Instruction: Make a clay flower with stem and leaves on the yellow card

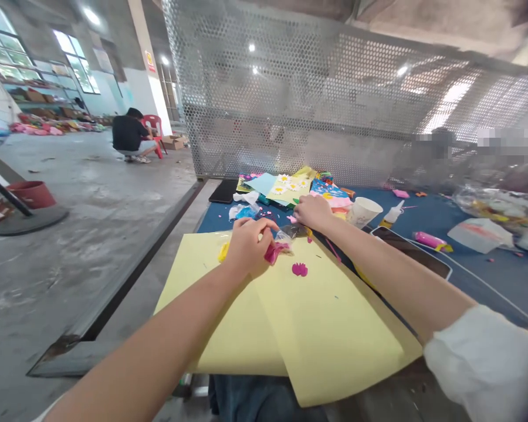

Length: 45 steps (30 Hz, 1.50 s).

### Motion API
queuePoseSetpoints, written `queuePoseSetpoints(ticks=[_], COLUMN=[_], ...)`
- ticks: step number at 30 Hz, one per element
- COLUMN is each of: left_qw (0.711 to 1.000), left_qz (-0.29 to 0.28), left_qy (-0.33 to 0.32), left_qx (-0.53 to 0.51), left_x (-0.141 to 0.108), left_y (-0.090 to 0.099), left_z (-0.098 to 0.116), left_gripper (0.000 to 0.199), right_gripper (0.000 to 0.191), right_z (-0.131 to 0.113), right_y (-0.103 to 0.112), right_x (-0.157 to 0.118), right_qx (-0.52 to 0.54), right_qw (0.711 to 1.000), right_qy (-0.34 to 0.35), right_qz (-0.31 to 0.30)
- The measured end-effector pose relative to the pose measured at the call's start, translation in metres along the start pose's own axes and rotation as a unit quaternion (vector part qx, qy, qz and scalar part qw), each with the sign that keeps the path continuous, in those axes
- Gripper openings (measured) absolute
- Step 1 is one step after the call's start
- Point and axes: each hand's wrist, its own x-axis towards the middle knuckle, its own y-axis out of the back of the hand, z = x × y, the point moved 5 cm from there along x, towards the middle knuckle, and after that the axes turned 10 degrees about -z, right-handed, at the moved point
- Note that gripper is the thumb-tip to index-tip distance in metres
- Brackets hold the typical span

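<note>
Grip status first: what do you have?

"Left hand: pressed together, pinching a clear plastic bag against pink foam scraps. Right hand: fingers curled down at the edge of the craft sheets, just beside that bag. From my end I cannot tell whether they pinch anything."

Where do the loose pieces sit?

"Entry one: a pink foam flower, lying on the yellow card sheets, just below the bag. Entry two: a yellow scrap, beside the left hand."

And beyond the hands?

"I log a stack of craft sheets with white daisies on the blue-covered surface, then a paper cup, a white glue bottle and a pink glue tube. Far off, a person crouches by a red plastic chair."
</note>
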Motion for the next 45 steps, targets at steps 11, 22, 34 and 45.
queuePoseSetpoints(ticks=[11, 22, 34, 45], left_qw=[1.000, 0.997, 0.997, 0.986], left_qz=[0.004, 0.064, 0.066, 0.117], left_qy=[-0.018, -0.009, 0.009, 0.034], left_qx=[0.006, 0.048, 0.026, 0.118], left_x=[-0.001, -0.001, 0.003, -0.002], left_y=[-0.002, 0.002, 0.004, 0.008], left_z=[0.005, 0.004, 0.000, -0.001], left_gripper=[0.027, 0.023, 0.008, 0.015], right_gripper=[0.008, 0.025, 0.019, 0.030], right_z=[0.026, -0.023, -0.048, -0.008], right_y=[-0.011, -0.004, 0.010, -0.007], right_x=[0.015, -0.028, -0.058, -0.050], right_qx=[0.181, 0.668, 0.620, 0.696], right_qw=[0.980, 0.743, 0.776, 0.706], right_qy=[-0.078, -0.008, 0.088, 0.031], right_qz=[0.013, 0.050, 0.070, 0.127])
